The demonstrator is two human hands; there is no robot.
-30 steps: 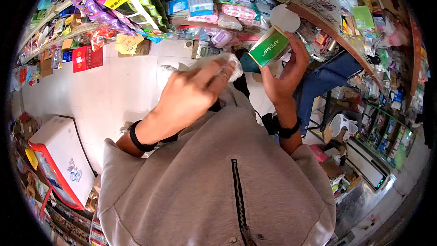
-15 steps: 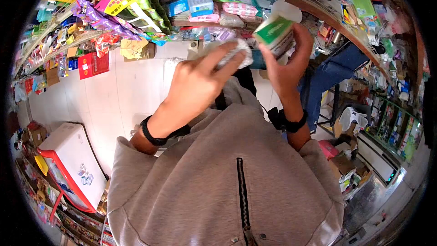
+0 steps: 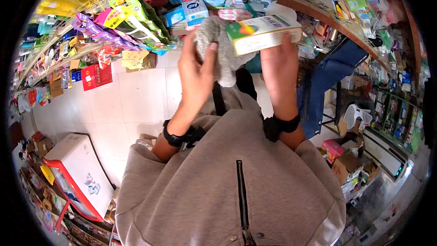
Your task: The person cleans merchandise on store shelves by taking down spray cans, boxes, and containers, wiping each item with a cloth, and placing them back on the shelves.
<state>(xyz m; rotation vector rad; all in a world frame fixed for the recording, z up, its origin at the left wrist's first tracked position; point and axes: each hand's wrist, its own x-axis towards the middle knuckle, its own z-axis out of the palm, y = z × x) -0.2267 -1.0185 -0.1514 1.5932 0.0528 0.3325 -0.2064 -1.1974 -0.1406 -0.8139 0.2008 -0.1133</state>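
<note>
Clearly, in the head view, the person is wiping a boxed product with a cloth while standing in a shop aisle. The right hand (image 3: 278,66) is holding the white and green box (image 3: 263,32) from below, fingers closed up around its underside and far edge, so the box is lying lengthwise, raised in front of the shelves (image 3: 318,11). The left hand (image 3: 196,70) is clutching a grey cloth (image 3: 218,54), thumb pressing it from the near side, with the bunched cloth touching the left end of the box and hanging down beneath it.

To do this well, I judge the right hand should be keeping a firm hold low on the box, leaving the upper faces bare for the cloth. The left hand should be drawing a flat pad of cloth along each face rather than dabbing with a lump. Pressing too hard could be denting the thin card, so light strokes seem safer.

Below, a grey zipped top (image 3: 236,177) is filling the lower frame, and a white chest freezer (image 3: 77,173) is standing on the tiled floor (image 3: 132,95).
</note>
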